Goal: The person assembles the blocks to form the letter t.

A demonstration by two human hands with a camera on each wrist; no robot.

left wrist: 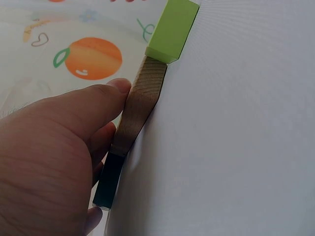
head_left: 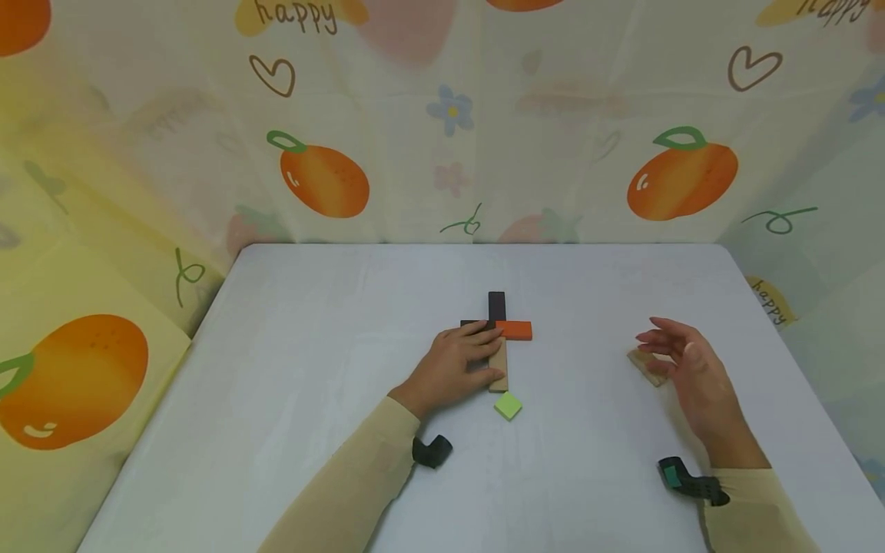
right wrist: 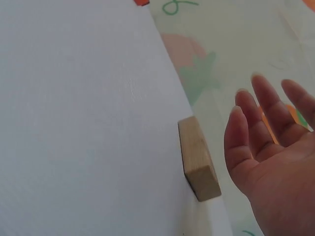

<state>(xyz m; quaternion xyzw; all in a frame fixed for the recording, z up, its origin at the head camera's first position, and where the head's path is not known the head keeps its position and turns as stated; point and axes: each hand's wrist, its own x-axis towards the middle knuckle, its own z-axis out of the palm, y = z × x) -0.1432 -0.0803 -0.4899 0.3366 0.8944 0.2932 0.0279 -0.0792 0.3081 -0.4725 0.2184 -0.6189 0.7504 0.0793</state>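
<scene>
My left hand (head_left: 452,365) rests over a cross of small blocks in the middle of the white table. Its thumb touches a long wooden block (head_left: 498,361), and its fingers partly cover a dark block (head_left: 472,323) on the left. A black block (head_left: 496,305) points away at the top, and an orange block (head_left: 517,330) lies to the right. Below the wooden block, a light green block (head_left: 508,405) sits turned on its corner. Over on the right, my right hand (head_left: 705,392) hovers with loosely bent fingers beside another wooden block (right wrist: 197,157), holding nothing.
The white table (head_left: 311,322) has a far edge against a hanging cloth (head_left: 401,169) printed with oranges. A dark wrist camera (head_left: 432,452) is strapped at the left sleeve, and another dark wrist camera (head_left: 691,484) at the right sleeve.
</scene>
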